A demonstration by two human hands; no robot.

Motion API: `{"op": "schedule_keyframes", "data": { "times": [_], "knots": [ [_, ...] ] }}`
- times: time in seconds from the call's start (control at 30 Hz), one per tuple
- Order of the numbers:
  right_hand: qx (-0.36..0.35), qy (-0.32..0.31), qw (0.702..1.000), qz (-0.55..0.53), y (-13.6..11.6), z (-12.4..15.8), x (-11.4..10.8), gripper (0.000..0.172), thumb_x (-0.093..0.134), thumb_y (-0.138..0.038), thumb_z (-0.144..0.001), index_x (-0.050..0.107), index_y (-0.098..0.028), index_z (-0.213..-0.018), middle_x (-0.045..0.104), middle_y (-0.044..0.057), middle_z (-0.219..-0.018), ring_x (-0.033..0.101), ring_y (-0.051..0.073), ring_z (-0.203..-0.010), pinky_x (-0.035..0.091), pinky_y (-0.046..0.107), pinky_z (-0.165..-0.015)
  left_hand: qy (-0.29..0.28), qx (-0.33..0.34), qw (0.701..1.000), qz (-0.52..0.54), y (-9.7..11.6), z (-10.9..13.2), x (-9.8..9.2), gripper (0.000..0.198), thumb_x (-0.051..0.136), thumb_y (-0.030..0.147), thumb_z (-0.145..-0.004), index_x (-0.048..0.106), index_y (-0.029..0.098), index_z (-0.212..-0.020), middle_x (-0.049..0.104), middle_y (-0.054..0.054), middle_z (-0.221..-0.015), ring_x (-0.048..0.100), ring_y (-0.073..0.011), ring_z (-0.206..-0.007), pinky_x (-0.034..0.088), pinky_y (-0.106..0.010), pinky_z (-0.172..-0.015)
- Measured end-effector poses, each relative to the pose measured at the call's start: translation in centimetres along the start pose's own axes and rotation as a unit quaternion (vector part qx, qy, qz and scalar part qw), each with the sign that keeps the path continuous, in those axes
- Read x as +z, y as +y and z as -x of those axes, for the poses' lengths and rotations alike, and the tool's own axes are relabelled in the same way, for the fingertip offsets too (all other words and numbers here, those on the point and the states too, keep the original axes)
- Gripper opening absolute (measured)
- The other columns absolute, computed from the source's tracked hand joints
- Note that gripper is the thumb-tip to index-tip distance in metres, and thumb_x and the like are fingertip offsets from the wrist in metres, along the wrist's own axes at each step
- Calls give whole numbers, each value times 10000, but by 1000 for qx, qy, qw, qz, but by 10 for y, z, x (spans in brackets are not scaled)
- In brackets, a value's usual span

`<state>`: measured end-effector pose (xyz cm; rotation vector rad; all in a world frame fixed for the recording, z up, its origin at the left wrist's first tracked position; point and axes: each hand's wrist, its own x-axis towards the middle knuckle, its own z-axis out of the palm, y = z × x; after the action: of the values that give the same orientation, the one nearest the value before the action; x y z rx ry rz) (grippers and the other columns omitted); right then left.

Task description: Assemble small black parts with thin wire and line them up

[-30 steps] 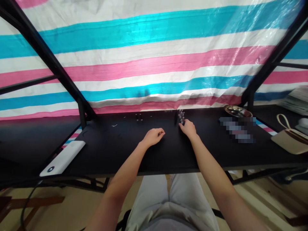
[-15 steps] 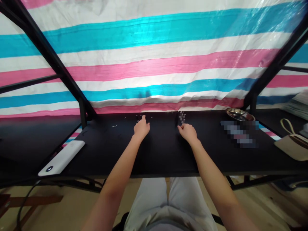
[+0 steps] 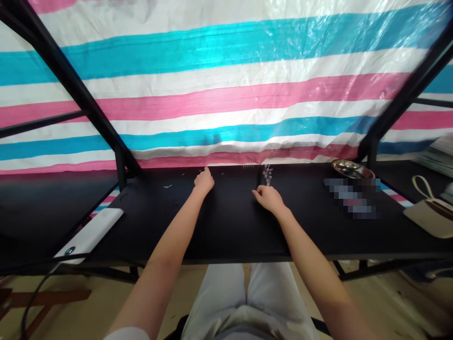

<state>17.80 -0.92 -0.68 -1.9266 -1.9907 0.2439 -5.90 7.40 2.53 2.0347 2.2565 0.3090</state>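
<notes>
Clear pieces [image 3: 268, 177] cluster near the far edge of the black table [image 3: 230, 226], right of its middle, with your right hand [image 3: 269, 197] just on the near side of them. Your right thumb and fingers sit close together; you may be touching the nearest piece, but I cannot tell whether you pinch anything. Compared with half a second ago, that hand has slipped a little toward you and leftward, so more of the cluster's near end lies by your knuckles than by your thumb tip. Your left hand [image 3: 204, 181] has gone well forward from where it was a second ago, index finger stretched toward the far edge, the others curled; whether it holds something I cannot tell. It now mostly hides the dark pieces [image 3: 200, 170], so, as I judge it, your hands attend to two separate groups at once. Between them, by the far edge, runs a row of tiny pins [image 3: 248, 166]. Farther out, white scraps [image 3: 167, 186] lie to your left, beyond them a white device [image 3: 90, 233]; to your right sits a shiny dish [image 3: 353, 169].
</notes>
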Motion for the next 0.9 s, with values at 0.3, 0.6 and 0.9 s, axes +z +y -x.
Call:
{"op": "schedule_keyframes", "data": {
  "times": [0.3, 0.6, 0.9],
  "knots": [
    [-69, 2, 997, -40, -2, 0, 3, 271, 450, -381, -853, 585, -193, -712, 593, 28, -634, 535, 135, -590, 310, 226, -540, 53, 78, 986, 134, -1, 11, 15, 142, 460, 171, -821, 545, 186, -933, 644, -110, -906, 638, -215, -783, 467, -315, -702],
    [-148, 27, 967, -208, -17, 8, 6, 280, 376, -414, -888, 558, -202, -885, 611, 11, -762, 533, 123, -637, 381, 223, -616, -135, 154, 804, 558, 26, 79, 23, 134, 501, 234, -800, 469, 163, -909, 614, -12, -789, 451, -25, -337, 299, -158, -331],
    [-160, 31, 952, -260, -20, 9, 9, 327, 343, -433, -888, 527, -184, -785, 524, -16, -635, 462, 109, -564, 377, 216, -590, -143, 166, 768, 601, 29, 89, 30, 197, 535, 269, -783, 485, 151, -932, 627, -31, -831, 466, -29, -336, 297, -169, -326]
  ]
}}
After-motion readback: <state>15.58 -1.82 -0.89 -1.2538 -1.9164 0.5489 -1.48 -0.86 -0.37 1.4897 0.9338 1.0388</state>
